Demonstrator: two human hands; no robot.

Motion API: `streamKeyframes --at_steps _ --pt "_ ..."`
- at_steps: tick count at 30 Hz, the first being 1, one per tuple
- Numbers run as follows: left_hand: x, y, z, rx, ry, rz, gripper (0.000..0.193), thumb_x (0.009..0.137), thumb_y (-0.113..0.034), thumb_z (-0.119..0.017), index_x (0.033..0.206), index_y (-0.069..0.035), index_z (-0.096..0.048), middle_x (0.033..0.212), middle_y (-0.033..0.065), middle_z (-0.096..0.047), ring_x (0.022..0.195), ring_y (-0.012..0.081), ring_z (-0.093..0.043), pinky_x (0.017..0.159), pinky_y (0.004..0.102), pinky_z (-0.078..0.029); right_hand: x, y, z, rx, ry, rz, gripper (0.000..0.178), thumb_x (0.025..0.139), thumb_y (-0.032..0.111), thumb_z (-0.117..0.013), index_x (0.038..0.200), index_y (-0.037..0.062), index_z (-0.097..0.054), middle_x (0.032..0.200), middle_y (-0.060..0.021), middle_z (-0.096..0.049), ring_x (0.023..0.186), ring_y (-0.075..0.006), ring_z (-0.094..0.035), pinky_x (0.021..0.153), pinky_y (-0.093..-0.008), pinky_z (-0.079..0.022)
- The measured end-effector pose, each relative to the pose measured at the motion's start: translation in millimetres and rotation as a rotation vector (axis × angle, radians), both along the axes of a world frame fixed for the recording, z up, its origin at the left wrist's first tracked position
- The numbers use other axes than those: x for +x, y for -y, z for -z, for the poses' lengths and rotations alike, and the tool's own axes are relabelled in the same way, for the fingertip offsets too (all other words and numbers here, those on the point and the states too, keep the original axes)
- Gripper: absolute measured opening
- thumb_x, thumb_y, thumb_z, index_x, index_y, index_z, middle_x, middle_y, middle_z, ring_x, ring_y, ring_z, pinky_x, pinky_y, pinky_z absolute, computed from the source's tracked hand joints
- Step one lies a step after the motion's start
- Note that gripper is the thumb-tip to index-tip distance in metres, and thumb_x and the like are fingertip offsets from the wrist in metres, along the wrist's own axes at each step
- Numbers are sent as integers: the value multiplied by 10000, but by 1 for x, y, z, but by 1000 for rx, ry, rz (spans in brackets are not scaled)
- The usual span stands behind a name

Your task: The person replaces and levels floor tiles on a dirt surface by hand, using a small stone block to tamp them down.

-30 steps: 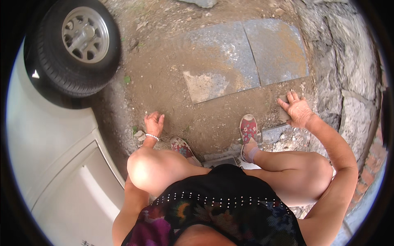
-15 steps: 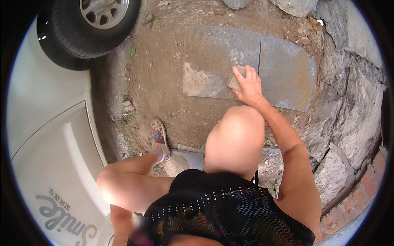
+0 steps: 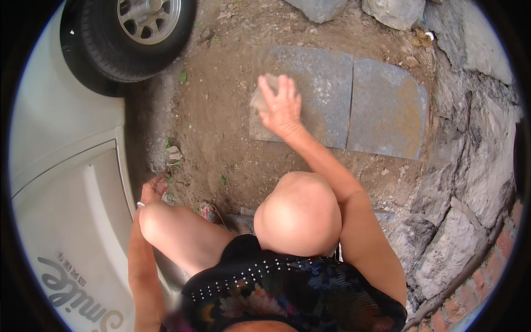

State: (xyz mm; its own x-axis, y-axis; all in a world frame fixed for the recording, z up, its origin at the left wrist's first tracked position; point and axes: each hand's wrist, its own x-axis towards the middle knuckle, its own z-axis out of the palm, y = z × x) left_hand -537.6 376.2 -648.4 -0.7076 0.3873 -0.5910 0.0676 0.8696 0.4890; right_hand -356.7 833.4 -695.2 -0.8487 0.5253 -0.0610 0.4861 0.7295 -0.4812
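Note:
My right hand (image 3: 282, 108) is closed on a small flat greyish-tan block (image 3: 259, 100), perhaps a piece of tile or stone, its kind not clear. It rests at the left edge of a grey slab (image 3: 323, 97) lying on the soil. A second grey slab (image 3: 387, 108), stained rusty brown, lies just right of it across a narrow gap. Beyond my bent left knee, my left hand (image 3: 154, 189) hangs by the white vehicle, fingers loosely apart and nothing visible in them; a pale band circles that wrist.
A white vehicle (image 3: 66, 182) with a black tyre (image 3: 133, 58) stands along the left. Rough grey rock (image 3: 470, 160) walls the right, with red brick (image 3: 481, 282) below it. Large stones (image 3: 392, 11) lie at the far side. My patterned shoe (image 3: 209, 211) is on the dirt.
My right hand has moved left with the block, from the gap between the slabs to the left slab's outer edge. My left hand has come into view beside my left knee.

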Motion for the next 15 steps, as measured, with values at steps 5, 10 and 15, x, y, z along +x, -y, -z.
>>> streamKeyframes --at_steps 5,10,15 --pt "-5 -6 34 -293 -53 278 473 735 -68 -701 1178 -48 -538 1062 165 -603 979 249 -580 841 318 -453 18 -103 6 101 154 637 795 668 261 -732 1332 158 -308 1273 -267 -306 1217 -396 -293 879 -544 -405" --pt "-12 -30 80 -241 -242 584 799 624 -135 -777 1319 -107 -384 1349 160 -384 1223 336 -393 983 417 -347 -9 42 8 -225 294 -72 847 651 272 -737 1373 176 -305 1310 -277 -284 1233 -395 -301 881 -524 -423" --pt "-9 -121 89 -396 -373 789 1271 412 -282 -886 1430 -198 -129 1499 107 -54 1366 338 -88 1026 596 -191 55 77 -7 -320 288 -151 833 656 313 -725 1377 170 -333 1311 -275 -294 1236 -427 -297 932 -495 -394"
